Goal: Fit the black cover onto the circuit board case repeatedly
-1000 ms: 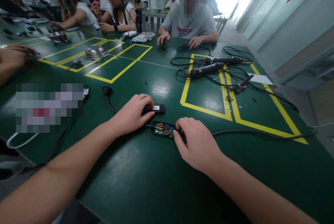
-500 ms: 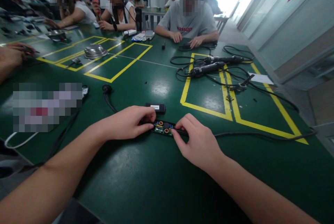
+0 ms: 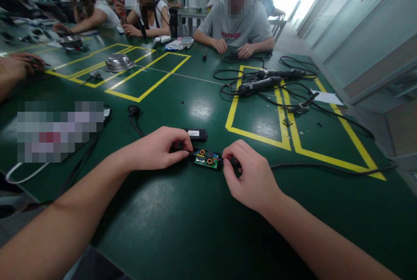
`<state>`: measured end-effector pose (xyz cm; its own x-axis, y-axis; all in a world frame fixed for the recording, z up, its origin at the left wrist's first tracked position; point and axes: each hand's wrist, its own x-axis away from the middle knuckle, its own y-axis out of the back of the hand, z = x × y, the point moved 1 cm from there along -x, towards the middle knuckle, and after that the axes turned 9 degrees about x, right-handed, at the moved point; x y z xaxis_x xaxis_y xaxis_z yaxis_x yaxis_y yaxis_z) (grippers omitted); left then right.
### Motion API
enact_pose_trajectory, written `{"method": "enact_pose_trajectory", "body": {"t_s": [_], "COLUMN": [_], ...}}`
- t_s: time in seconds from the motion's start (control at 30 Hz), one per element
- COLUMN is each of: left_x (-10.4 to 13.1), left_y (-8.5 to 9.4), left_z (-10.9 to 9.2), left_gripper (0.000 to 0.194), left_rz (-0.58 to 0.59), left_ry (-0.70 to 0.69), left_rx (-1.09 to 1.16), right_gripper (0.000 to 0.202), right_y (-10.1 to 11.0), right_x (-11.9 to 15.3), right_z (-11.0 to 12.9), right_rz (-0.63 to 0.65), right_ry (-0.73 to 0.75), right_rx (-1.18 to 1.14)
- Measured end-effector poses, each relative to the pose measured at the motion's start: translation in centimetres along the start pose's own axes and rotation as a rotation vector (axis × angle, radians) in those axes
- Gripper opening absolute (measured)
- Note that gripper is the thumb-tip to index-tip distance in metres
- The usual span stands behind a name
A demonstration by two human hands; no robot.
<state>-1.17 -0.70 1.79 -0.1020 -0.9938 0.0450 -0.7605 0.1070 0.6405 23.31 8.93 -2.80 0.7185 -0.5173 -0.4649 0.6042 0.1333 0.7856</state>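
Between my hands lies a small circuit board (image 3: 206, 161) with two copper-wound rings, seated in a black case half on the green table (image 3: 156, 228). My left hand (image 3: 169, 147) is closed in a pinch on the cable end at the board's left side. On the right side, my right hand (image 3: 246, 169) pinches the black cable (image 3: 302, 166), which runs off toward the table's right edge. Just behind the board rests the ribbed black case cover (image 3: 197, 134) with a white label, close to my left fingers.
A black plug (image 3: 133, 111) with its cord lies left of my hands. Two black electric screwdrivers (image 3: 260, 86) with looped cords lie beyond, near small screws (image 3: 287, 122). A metal bowl (image 3: 119, 63) stands farther back. A co-worker (image 3: 236, 28) sits opposite.
My right hand's fingertips have moved off the board's right end onto the cable, uncovering more of the board. My left fingers have shifted slightly left and up, away from its left end.
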Motion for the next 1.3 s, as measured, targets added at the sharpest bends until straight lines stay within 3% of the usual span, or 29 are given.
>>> {"method": "enact_pose_trajectory", "body": {"t_s": [0.67, 0.93, 1.13, 1.3], "left_x": [0.1, -0.1, 0.0, -0.6], "left_y": [0.3, 0.2, 0.1, -0.9], "left_z": [0.0, 0.6, 0.4, 0.8], "left_gripper": [0.016, 0.011, 0.012, 0.018], "left_rz": [0.023, 0.022, -0.031, -0.229], "left_ry": [0.025, -0.041, -0.143, -0.17], "left_rx": [-0.006, -0.046, -0.194, -0.238], "right_gripper": [0.013, 0.005, 0.007, 0.011], "right_y": [-0.1, -0.5, -0.5, -0.5], "right_x": [0.0, -0.1, 0.0, 0.0], "right_z": [-0.1, -0.3, 0.0, -0.3], "right_rz": [0.049, 0.083, 0.106, 0.077], "right_ry": [0.026, -0.085, -0.085, -0.077], "right_rx": [0.006, 0.16, 0.215, 0.165]}}
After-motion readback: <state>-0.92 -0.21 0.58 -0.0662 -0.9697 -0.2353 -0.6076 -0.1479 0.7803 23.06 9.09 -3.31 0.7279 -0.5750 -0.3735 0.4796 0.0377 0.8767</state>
